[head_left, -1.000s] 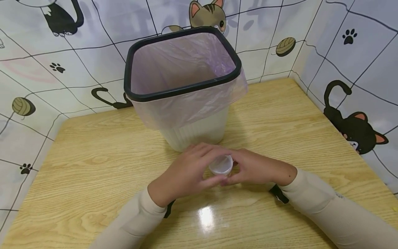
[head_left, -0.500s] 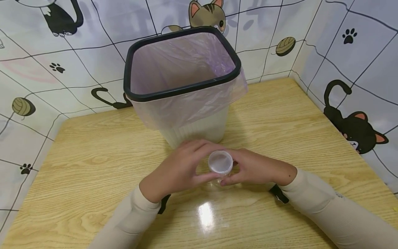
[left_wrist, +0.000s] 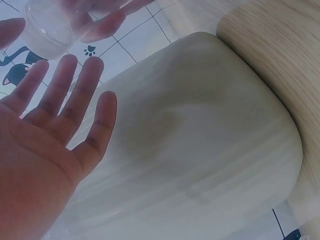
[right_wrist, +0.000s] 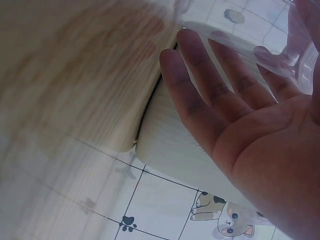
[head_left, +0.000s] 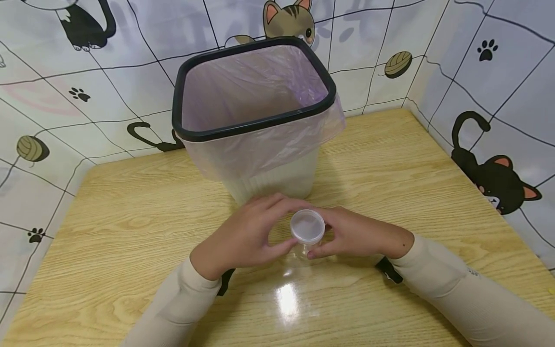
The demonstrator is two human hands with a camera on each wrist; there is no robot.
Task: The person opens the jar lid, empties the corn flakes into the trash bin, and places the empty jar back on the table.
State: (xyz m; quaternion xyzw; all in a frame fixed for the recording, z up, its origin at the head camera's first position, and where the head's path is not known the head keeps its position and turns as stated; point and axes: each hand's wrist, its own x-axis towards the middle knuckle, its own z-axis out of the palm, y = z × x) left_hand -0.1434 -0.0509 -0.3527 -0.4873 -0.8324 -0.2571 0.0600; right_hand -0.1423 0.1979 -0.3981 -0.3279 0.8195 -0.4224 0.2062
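A small clear jar [head_left: 303, 251] with a round translucent lid [head_left: 307, 226] is between my two hands, in front of the trash bin. My right hand [head_left: 360, 233] grips the jar's body, thumb at the front and fingers behind. Thumb and fingertips of my left hand [head_left: 240, 238] pinch the lid's rim from the left. At the top left of the left wrist view the lid [left_wrist: 42, 32] shows above the spread fingers of the left hand [left_wrist: 45, 130]. The right wrist view catches only part of the jar [right_wrist: 305, 72], by the right hand [right_wrist: 250, 125].
A white trash bin [head_left: 277, 180] with a black rim and a pinkish liner [head_left: 260, 149] stands just behind the hands. Wood-grain table [head_left: 130, 231] lies around it. Walls with cat drawings [head_left: 130, 86] border the back and sides.
My left hand has turned and shifted left around the lid, its thumb sliding from the lid's front to its left edge, so more of the jar shows. The right hand stays put.
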